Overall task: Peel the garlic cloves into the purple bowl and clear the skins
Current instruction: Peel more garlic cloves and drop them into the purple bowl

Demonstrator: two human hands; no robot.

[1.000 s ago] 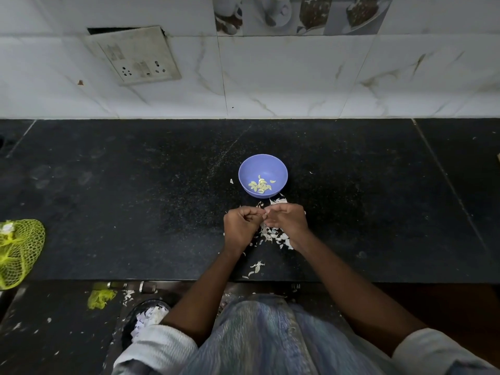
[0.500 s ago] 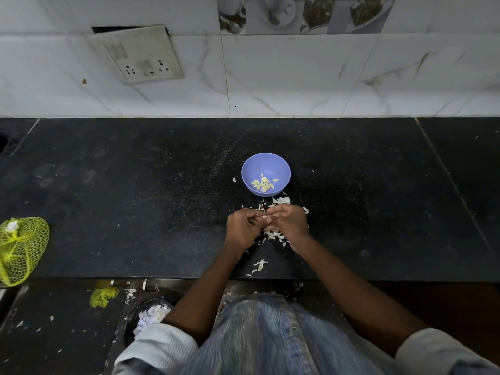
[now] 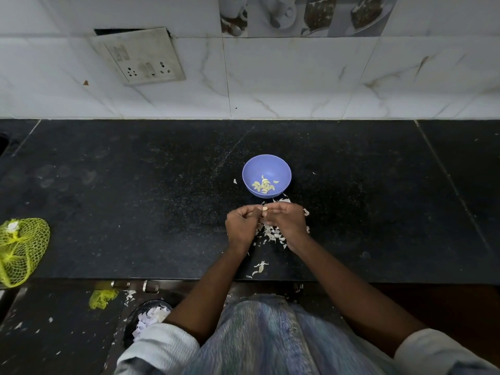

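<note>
Black stone counter (image 3: 135,212) carries white skins (image 3: 270,234) scattered under both hands. Left hand (image 3: 241,226) and right hand (image 3: 289,221) meet fingertip to fingertip, pinching one garlic clove (image 3: 265,209) between them. Just beyond, at twelve o'clock, the purple bowl (image 3: 266,165) holds peeled cloves (image 3: 263,186).

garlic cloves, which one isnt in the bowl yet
The garlic clove pinched between the fingers of the left hand and right hand, just in front of the purple bowl. The peeled cloves lie inside the bowl.
</note>
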